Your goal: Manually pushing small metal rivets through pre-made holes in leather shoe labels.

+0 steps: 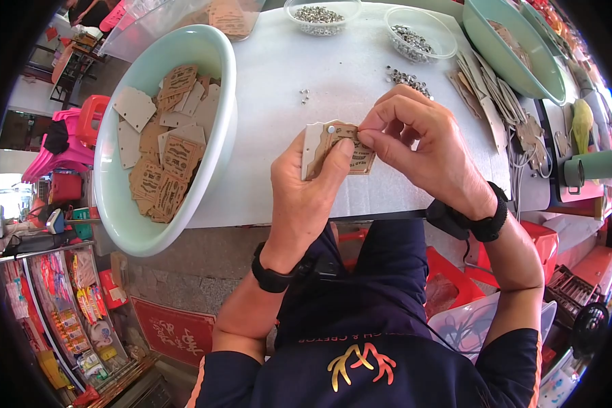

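Observation:
My left hand (299,197) holds small printed cardboard cards (315,144) above the white-covered table, its thumb lying across the front. A pale card with a wavy edge and small holes shows behind a brown one. One round silver rivet (331,128) sits near the upper edge. At the upper right corner of the cards, my right hand (428,139) has its thumb and index finger pinched together. Whatever lies between those fingertips is hidden. Loose silver rivets (409,81) are heaped just beyond my right hand, and a few more (304,96) lie to the left.
A pale green basin (226,88) with brown and white cards stands at the left. Two clear bowls (323,28) (449,42) hold metal rivets at the back. Stacked cards (486,92), cables and another green basin (479,30) occupy the right. Red stools (449,279) stand below.

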`<move>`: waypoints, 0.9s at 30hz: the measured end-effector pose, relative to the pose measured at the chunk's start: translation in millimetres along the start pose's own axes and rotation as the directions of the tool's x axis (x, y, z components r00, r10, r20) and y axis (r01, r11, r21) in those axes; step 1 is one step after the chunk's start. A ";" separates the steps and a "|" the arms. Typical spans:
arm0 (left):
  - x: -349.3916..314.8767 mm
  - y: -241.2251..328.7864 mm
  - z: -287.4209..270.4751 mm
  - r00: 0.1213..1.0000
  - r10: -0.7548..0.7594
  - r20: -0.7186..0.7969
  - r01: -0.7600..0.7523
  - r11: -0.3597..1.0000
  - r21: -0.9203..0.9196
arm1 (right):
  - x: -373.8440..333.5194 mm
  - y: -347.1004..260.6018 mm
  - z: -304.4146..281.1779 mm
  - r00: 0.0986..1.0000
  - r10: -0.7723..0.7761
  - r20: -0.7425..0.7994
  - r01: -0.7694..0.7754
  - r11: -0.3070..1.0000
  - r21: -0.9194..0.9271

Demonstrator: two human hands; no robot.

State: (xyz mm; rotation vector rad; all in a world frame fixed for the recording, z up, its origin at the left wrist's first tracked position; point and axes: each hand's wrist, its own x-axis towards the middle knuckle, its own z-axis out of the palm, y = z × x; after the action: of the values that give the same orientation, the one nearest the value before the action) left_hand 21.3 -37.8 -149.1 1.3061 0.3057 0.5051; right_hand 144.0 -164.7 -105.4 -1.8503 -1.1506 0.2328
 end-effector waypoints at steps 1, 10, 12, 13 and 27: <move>-0.2 -0.4 0.5 1.000 0.007 -0.002 -0.007 1.000 0.001 | -0.1 0.1 0.3 1.000 0.001 -0.001 -0.001 1.000 0.000; -0.1 -2.7 -1.8 0.999 0.040 0.018 -0.041 0.998 0.041 | 0.5 7.7 -0.2 0.996 -0.083 0.013 0.083 0.996 -0.018; -0.5 -2.8 -1.3 0.999 0.046 0.022 -0.047 0.998 0.040 | 0.0 8.6 -0.7 0.994 -0.104 0.013 0.105 0.994 -0.037; -1.0 -2.7 -0.7 0.999 0.051 0.015 -0.052 0.998 0.048 | 0.4 9.2 -0.9 0.994 -0.108 0.010 0.108 0.994 -0.035; -0.9 0.9 -1.0 0.995 0.075 0.063 -0.082 0.989 0.121 | 8.5 7.7 -7.9 0.930 0.186 0.318 -0.256 0.947 0.193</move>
State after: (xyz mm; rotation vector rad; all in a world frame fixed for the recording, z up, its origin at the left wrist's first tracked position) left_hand 19.9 -37.3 -148.5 1.4549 0.2411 0.5201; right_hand 157.9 -163.8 -104.4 -1.7727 -1.0558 0.7663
